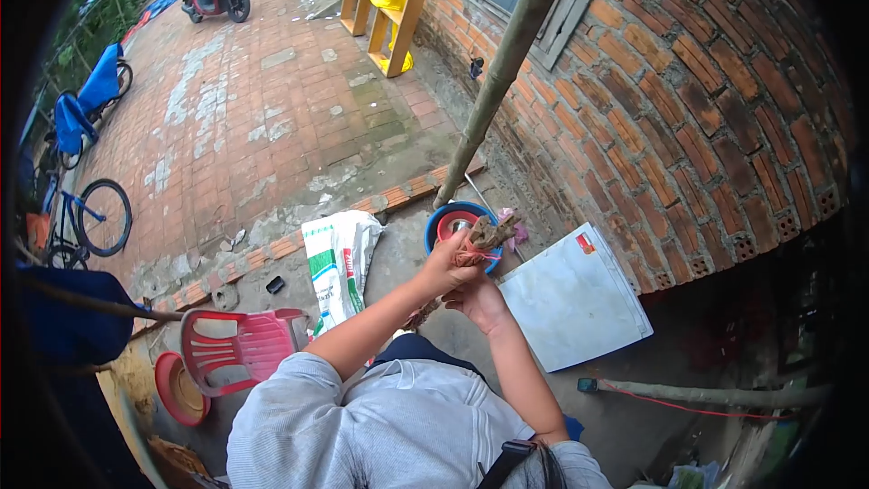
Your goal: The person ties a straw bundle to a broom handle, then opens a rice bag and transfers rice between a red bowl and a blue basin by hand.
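Observation:
My left hand (pixel 445 264) is closed around a crumpled brown bundle (pixel 491 234), cloth-like, with a pinkish-red tie (pixel 474 257) around it. Just below, my right hand (pixel 480 302) is closed against the left one and grips the same bundle's lower part; its fingertips are partly hidden. A bit of brown material also shows under my left wrist. Beyond my hands, on the ground, stands a blue basin (pixel 435 228) with a red bowl (pixel 444 225) inside; the hands and bundle cover part of both. Something pink and crumpled (pixel 518 234) lies beside the basin.
A white-and-green sack (pixel 342 258) lies to the left, near a red plastic chair (pixel 244 349) and a red basin (pixel 181 389). On the right is a flat white board (pixel 579 299). A bamboo pole (pixel 496 81) rises beside the brick wall (pixel 670 100).

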`<state>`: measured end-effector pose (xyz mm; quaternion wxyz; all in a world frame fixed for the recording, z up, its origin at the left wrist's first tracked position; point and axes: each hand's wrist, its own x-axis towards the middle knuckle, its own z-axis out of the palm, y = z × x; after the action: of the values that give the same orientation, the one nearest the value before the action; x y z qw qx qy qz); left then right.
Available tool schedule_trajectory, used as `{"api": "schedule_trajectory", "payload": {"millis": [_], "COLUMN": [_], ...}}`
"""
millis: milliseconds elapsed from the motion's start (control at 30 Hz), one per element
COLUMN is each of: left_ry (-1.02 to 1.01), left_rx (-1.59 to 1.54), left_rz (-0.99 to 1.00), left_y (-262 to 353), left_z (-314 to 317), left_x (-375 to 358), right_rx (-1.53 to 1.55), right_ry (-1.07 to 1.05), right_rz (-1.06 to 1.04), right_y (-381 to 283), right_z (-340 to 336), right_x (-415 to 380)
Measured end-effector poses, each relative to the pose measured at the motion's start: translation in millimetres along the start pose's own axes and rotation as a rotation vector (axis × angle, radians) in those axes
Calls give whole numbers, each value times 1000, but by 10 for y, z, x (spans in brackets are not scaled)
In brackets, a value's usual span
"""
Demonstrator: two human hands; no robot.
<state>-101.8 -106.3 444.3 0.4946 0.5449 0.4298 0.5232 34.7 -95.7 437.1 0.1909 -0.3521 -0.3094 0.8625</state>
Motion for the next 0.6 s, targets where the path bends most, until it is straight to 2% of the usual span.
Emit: {"api": "schedule_trajectory", "payload": {"millis": [67, 133, 167, 200, 267, 400, 467, 533, 600], "left_ry": [112, 42, 31, 23, -11, -99, -326, -335, -302], "left_rx": [-77, -104, -120, -138, -96, 21, 141, 205, 430], "left_rz": [180, 133, 116, 99, 163, 233, 30, 95, 472], "left_y": [65, 123, 114, 101, 161, 385, 614, 554, 558], "left_z": [-24, -11, 33, 98, 245, 574, 619, 606, 470], "left_x": [243, 441, 552, 660, 910, 1337, 1626, 1975, 2350], "right_rx": [0, -566, -752, -730, -1325, -1124, -1017, -906, -692], "right_ry": [-4, 160, 201, 223, 473, 538, 567, 591, 518], "right_rz": [-67, -271, -378, -388, -796, -856, -909, -964, -773], "right_y": [-173, -308, -332, -328, -364, -674, -880, -1138, -1355], "right_z": [-96, -164, -248, -356, -541, -836, -1039, -1242, -1591], "right_x": [9, 6, 45, 121, 239, 414, 538, 656, 787]}}
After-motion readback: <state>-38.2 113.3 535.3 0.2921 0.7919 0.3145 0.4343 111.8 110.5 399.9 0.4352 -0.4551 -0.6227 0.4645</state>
